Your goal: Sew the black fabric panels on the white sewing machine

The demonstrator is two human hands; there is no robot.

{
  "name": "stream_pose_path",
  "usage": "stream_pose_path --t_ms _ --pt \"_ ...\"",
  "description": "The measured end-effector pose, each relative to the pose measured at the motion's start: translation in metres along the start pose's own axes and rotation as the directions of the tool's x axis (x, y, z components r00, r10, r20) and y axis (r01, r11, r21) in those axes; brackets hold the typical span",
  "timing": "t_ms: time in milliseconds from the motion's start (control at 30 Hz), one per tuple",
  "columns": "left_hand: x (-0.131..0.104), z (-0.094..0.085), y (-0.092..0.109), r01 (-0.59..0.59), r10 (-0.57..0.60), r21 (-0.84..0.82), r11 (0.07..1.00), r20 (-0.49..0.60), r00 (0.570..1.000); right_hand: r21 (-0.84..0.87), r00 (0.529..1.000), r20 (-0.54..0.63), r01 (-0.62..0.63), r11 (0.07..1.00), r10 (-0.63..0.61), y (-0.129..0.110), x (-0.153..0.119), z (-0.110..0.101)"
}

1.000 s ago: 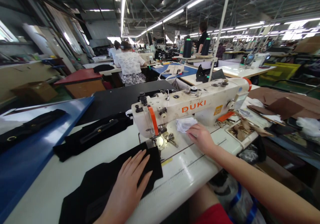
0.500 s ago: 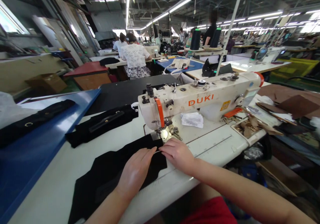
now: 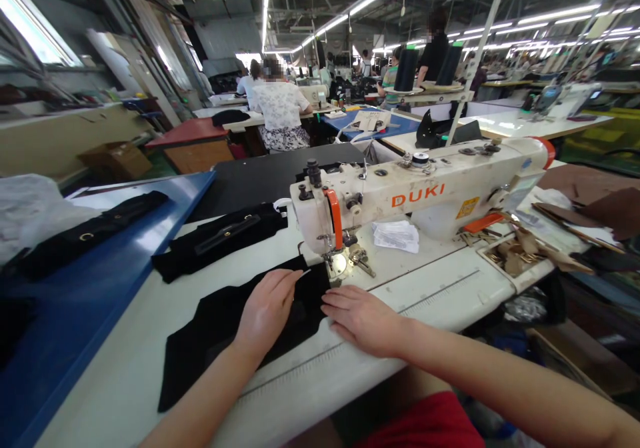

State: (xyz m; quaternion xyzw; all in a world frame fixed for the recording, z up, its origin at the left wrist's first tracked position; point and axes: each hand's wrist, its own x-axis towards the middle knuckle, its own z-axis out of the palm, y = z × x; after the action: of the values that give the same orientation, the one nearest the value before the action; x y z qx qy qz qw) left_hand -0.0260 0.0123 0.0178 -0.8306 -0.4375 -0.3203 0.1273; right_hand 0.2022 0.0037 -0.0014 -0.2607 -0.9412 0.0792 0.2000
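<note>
A black fabric piece lies flat on the white sewing table, its right end just before the needle area of a white sewing machine. My left hand rests over the fabric, thumb and fingers pinched on a thin pale strip that sticks out toward the machine; its exact kind is unclear. With fingers stretched out, my right hand lies at the fabric's right edge, fingertips touching it. A lit round plate shows under the machine head. Beside it sits a stack of white labels.
Another black piece with a zip-like strip lies behind on the table. To the left stands a blue board bearing a black item. A tray of metal parts is set in at right. Other people work farther off.
My left hand has lifted the pale strip up and left, away from my right hand. The right hand's fingers have gone from pinching to lying flat. The camera view has shifted a little.
</note>
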Motion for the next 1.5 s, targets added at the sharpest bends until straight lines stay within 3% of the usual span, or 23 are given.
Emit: stream_pose_path --t_ms 67,133,267,333,433,1267,1500 --pt "0.005 -0.005 0.002 0.024 -0.021 0.038 0.999 -0.074 0.997 0.013 1.000 -0.010 0.002 1.000 -0.002 0.002 0.000 0.001" --pt "0.008 -0.005 0.005 -0.040 0.044 0.059 0.997 -0.067 0.997 0.019 1.000 -0.023 0.000 1.000 0.000 0.002 -0.001 0.001" --pt "0.005 0.009 0.012 -0.197 0.193 0.006 0.980 0.179 0.965 0.008 1.000 -0.029 -0.011 1.000 0.011 0.001 -0.002 0.000" --pt "0.002 0.016 0.014 -0.158 0.158 -0.021 0.987 0.281 0.947 -0.003 0.999 -0.032 -0.012 1.000 0.012 0.000 -0.002 -0.001" --pt "0.000 0.019 0.013 -0.107 0.115 -0.040 0.993 0.345 0.932 -0.013 0.999 -0.040 0.006 1.000 -0.006 0.000 -0.002 -0.001" --pt "0.004 0.024 0.015 -0.163 0.149 0.010 0.987 0.353 0.924 -0.009 0.997 -0.080 0.024 1.000 -0.025 0.003 -0.004 0.000" --pt "0.003 0.025 0.016 -0.150 0.119 0.052 0.987 0.382 0.917 -0.062 0.990 -0.088 -0.113 0.992 0.107 0.020 0.011 -0.002"
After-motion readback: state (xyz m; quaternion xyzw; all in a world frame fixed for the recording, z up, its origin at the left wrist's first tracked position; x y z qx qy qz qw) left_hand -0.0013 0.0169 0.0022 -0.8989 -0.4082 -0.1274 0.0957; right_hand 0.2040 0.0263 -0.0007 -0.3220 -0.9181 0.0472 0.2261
